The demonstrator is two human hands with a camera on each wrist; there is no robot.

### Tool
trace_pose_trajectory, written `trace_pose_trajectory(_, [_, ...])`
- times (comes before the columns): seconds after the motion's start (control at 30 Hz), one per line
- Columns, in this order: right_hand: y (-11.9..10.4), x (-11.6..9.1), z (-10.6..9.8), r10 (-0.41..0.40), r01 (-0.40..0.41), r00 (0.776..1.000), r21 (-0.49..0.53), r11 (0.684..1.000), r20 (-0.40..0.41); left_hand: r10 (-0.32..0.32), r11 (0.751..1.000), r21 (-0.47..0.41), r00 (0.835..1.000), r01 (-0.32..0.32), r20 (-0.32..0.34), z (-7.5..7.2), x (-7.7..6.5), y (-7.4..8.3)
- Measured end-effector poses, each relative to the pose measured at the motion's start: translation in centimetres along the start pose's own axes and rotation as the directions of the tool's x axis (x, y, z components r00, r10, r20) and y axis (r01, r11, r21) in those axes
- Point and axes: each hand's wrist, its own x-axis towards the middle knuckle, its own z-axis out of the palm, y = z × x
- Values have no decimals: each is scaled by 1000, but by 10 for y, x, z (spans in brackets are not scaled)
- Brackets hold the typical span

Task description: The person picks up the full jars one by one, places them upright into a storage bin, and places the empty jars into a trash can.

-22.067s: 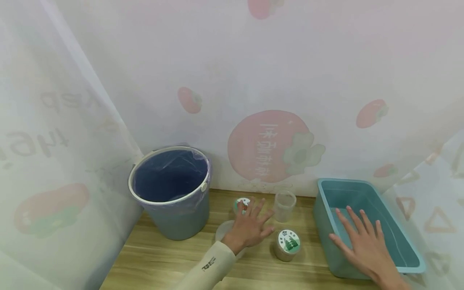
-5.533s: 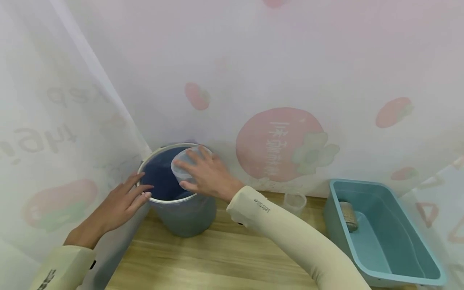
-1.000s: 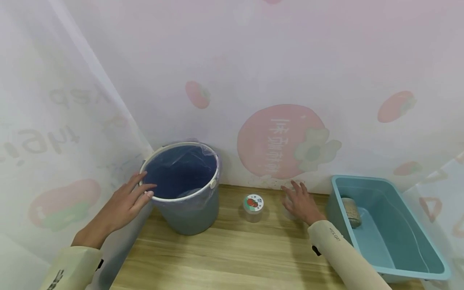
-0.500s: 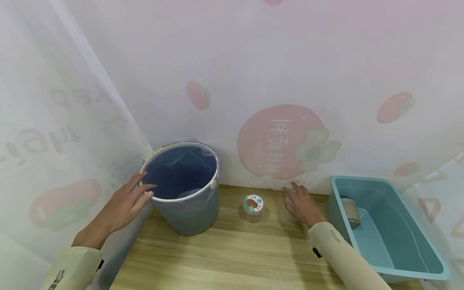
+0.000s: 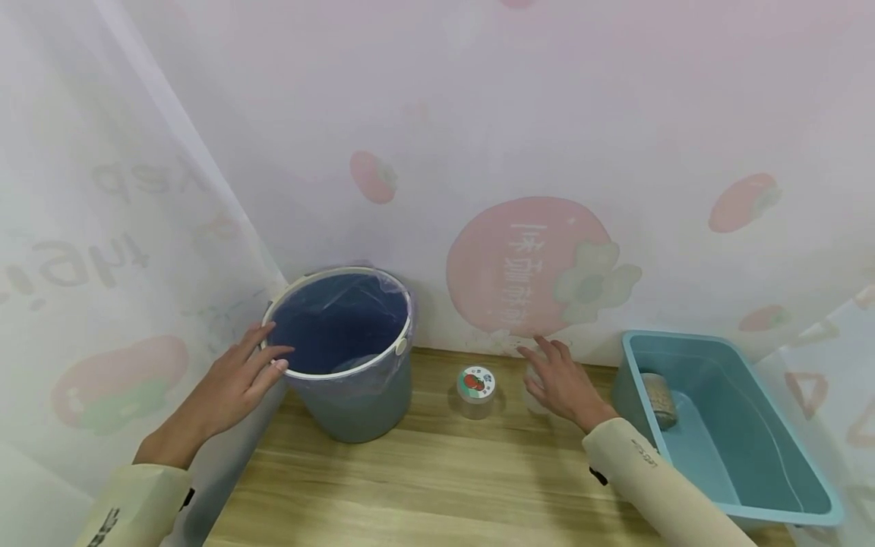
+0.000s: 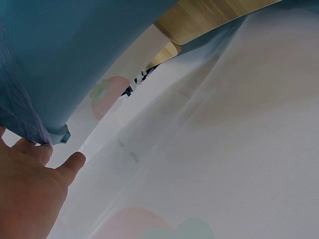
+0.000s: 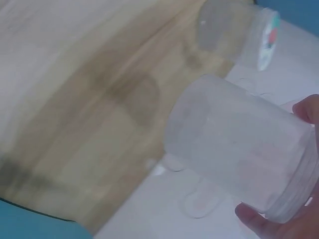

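Near back edge of surface (image 5: 424, 486): right hand (image 5: 563, 387), grip clamped on clear jar (image 7: 229, 144); left hand (image 5: 222, 396), grip apart, touches bucket rim (image 5: 335, 375).

Clear jar (image 5: 535, 403) partly behind right grip (image 5: 564, 387)

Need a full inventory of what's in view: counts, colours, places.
Bucket: 1, blue-grey with white rim, table's left
Liner: 1, translucent, over the bucket's rim
Labelled jar: 1, clear, red-and-green printed lid, right of bucket
Clear jar: 1, colourless, in the right hand
Tub: 1, teal, table's right
Brown container: 1, brownish, on its side in the tub
Table: 1, wood-grain, under everything
Printed curtain: count unclear, white with red-and-green fruit, behind and both sides
Sleeves: 2, cream, both forearms
Left hand: 1, bare, on the bucket's rim
Right hand: 1, bare, holding the clear jar
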Motion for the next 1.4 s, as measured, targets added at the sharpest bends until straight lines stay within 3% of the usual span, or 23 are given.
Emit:
trace_pose_trajectory(0.4, [-36,11,-43,-125,124,992,-13,992,-29,4,1000,-10,1000,-4,-4,1,0,-2])
trace_pose_trajectory(0.63, [-58,22,-68,-157,156,987,-14,988,-29,12,1000,-8,1000,-12,-11,2,0,-3])
trace_pose_trajectory(0.9, [-92,39,-103,-232,230,969,-39,972,-84,-1,1000,-20,1000,1,3,2,-1,-5])
trace_pose_trajectory(1.4, [-133,72,-147,-302,294,950,-103,950,-75,-1,1000,-20,1000,1,-5,10,4,-2])
